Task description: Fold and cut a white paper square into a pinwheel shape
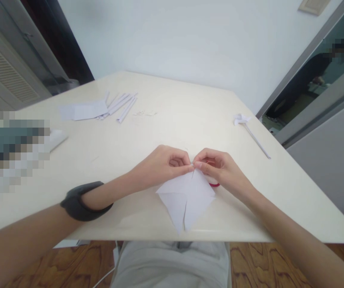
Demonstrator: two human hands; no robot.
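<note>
A square of white paper (200,194) with slits running from its edges hangs corner-down near the front edge of the table. My left hand (173,162) pinches its top corner between thumb and forefinger. Right beside it, my right hand (215,164) pinches the same corner, the fingertips of both hands almost meeting. Part of a red loop (214,185) shows behind the paper, under my right hand; the rest of it is hidden. A dark band sits on my left wrist.
Rolled paper sticks (122,105) and flat paper sheets (89,110) lie at the back left, with small paper scraps (145,113) beside them. A paper pinwheel on a stick (257,140) rests at the right. Past the opening at right is another person (306,76).
</note>
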